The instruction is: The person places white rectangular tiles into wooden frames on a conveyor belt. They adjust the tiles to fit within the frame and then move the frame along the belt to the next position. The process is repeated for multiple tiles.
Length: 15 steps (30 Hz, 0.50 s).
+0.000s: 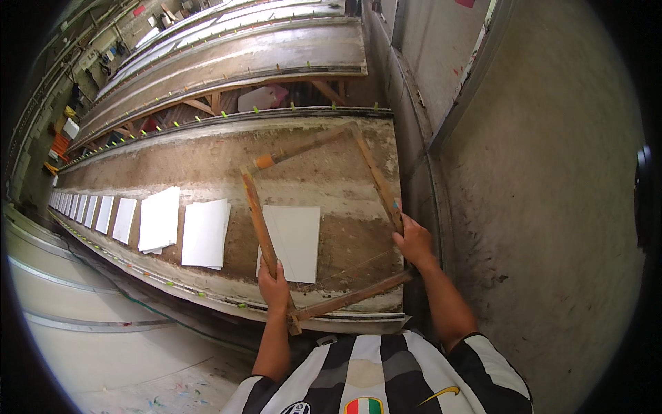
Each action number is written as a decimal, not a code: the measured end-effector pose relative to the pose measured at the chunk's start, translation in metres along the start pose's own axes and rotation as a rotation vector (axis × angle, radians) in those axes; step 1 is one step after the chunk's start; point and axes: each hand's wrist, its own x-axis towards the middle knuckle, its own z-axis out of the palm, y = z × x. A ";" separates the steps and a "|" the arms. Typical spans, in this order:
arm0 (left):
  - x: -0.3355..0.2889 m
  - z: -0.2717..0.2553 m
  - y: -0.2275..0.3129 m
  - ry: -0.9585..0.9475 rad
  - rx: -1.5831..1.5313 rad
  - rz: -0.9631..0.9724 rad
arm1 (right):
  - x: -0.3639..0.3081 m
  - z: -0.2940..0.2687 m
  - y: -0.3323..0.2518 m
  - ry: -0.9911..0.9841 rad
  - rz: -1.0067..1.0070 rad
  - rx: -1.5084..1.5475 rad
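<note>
I see both hands on a wooden frame (324,228), a rough four-sided one of thin slats, which is over the near end of a long stained work table (207,165). My left hand (274,286) is clenched around the left slat, close to the near left corner of the frame. My right hand (414,241) grasps the right slat, near the right edge of the table. Inside the frame one white sheet (293,241) lies flat on the table, and the frame surrounds it without pressing it, as far as I can tell.

To the left along the near edge of the table lies a row of white sheets (158,221), some of them in small stacks, well apart from my hands. I judge the work is at its last position on this table: the row is laid already, and only the framed sheet is in hand. If the frame rests on the table or is lifted, I cannot tell.
</note>
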 end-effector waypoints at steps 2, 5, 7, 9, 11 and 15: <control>-0.003 0.003 -0.009 0.031 0.080 0.052 | 0.001 0.005 0.005 0.015 -0.037 -0.018; -0.007 0.009 -0.010 0.079 0.147 0.126 | 0.009 -0.006 0.004 -0.059 0.020 0.008; -0.017 0.012 -0.004 0.123 0.184 0.121 | 0.013 -0.007 0.005 -0.046 -0.067 -0.026; -0.021 0.013 0.007 0.143 0.176 0.116 | 0.024 -0.008 0.007 -0.042 -0.163 -0.046; -0.032 0.013 0.012 0.156 0.185 0.101 | 0.033 -0.006 0.011 -0.059 -0.254 -0.047; -0.064 0.021 0.023 0.201 0.202 0.012 | 0.051 -0.005 0.026 -0.114 -0.347 -0.113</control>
